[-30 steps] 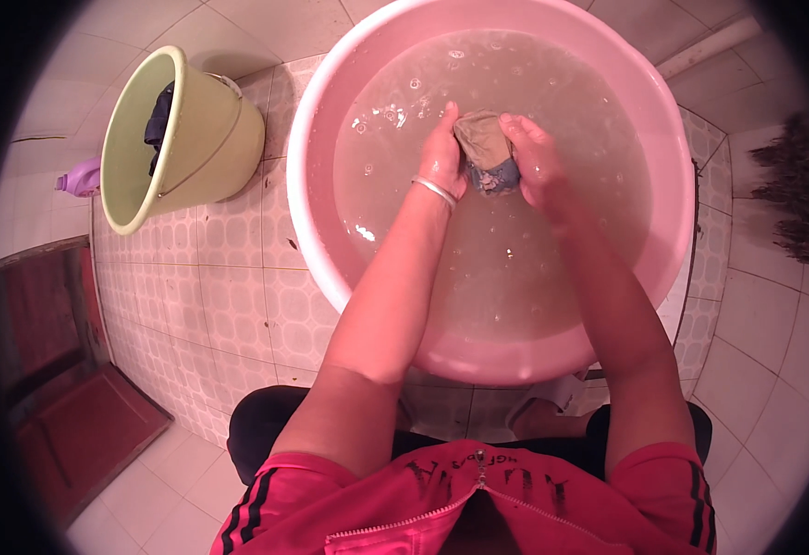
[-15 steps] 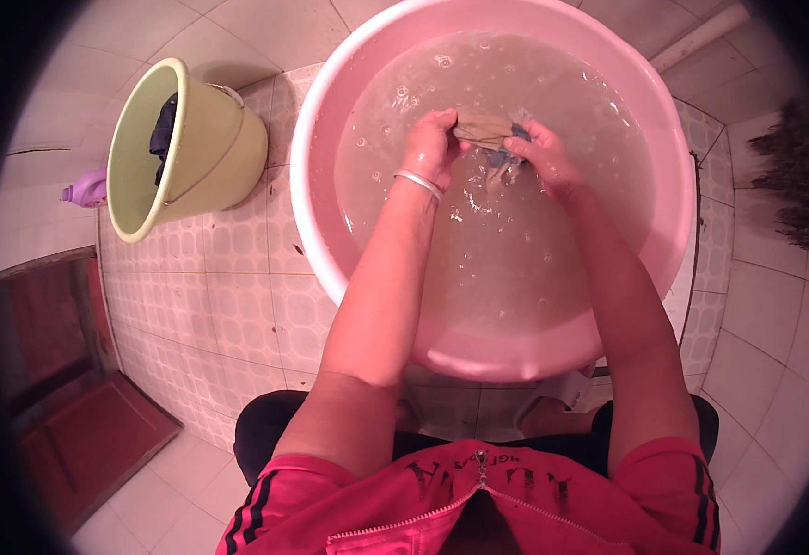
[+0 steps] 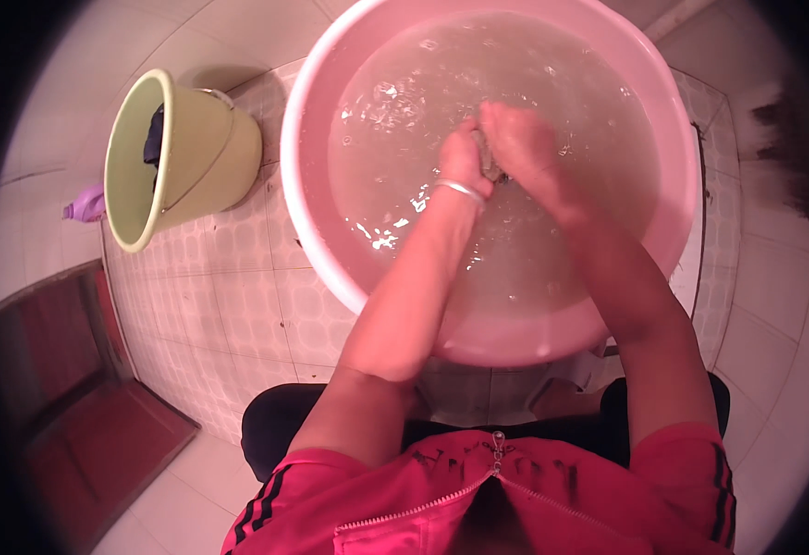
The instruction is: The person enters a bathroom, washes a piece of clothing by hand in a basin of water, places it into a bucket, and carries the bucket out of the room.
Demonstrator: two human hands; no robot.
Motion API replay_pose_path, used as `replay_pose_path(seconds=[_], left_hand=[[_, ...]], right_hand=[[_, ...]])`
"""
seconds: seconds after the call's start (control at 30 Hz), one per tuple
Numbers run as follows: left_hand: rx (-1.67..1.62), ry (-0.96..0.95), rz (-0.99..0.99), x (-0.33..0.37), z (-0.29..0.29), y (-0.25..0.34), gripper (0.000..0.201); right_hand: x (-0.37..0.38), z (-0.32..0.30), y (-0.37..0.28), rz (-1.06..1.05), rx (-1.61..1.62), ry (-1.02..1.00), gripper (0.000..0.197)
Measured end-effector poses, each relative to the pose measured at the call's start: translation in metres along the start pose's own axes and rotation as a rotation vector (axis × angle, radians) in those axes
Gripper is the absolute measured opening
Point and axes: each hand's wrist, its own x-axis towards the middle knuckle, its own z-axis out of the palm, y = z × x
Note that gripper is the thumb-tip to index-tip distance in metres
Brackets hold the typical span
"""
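Both my hands are close together just over the cloudy water (image 3: 534,250) of a large pink basin (image 3: 305,176). A wet, tan-and-dark cloth (image 3: 490,159) is bunched between them, mostly hidden by my fingers. My left hand (image 3: 465,157), below a silver bangle (image 3: 461,191), is closed around one side of it. My right hand (image 3: 521,141) is curled into a fist over the other side, slightly blurred, and presses against the left.
A pale green bucket (image 3: 210,148) with dark cloth (image 3: 154,136) inside stands left of the basin. Behind it is a purple bottle (image 3: 85,204). Dark brush bristles (image 3: 793,153) hang at the right wall. A reddish-brown wooden piece (image 3: 99,462) lies at lower left.
My hands have come together from being apart. The cloth, stretched between them before, is now bunched up. My right hand has turned over into a fist.
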Motion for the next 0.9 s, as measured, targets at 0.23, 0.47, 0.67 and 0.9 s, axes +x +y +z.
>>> replay_pose_path(seconds=[0.23, 0.47, 0.67, 0.9], left_hand=[[-0.112, -0.405, -0.11, 0.054, -0.06, 0.001, 0.024], [-0.015, -0.056, -0.153, 0.029, -0.043, 0.011, 0.026], [-0.011, -0.154, -0.118, 0.027, -0.056, -0.003, 0.022], [0.001, -0.079, -0.004, 0.008, -0.031, 0.005, 0.016]], right_hand=[[-0.016, -0.013, -0.03, -0.034, 0.114, -0.107, 0.037], [-0.001, -0.001, -0.004, 0.203, 0.328, -0.025, 0.032], [-0.012, 0.002, -0.042, -0.14, 0.152, -0.046, 0.033], [-0.026, -0.011, -0.063, -0.318, 0.321, -0.013, 0.031]])
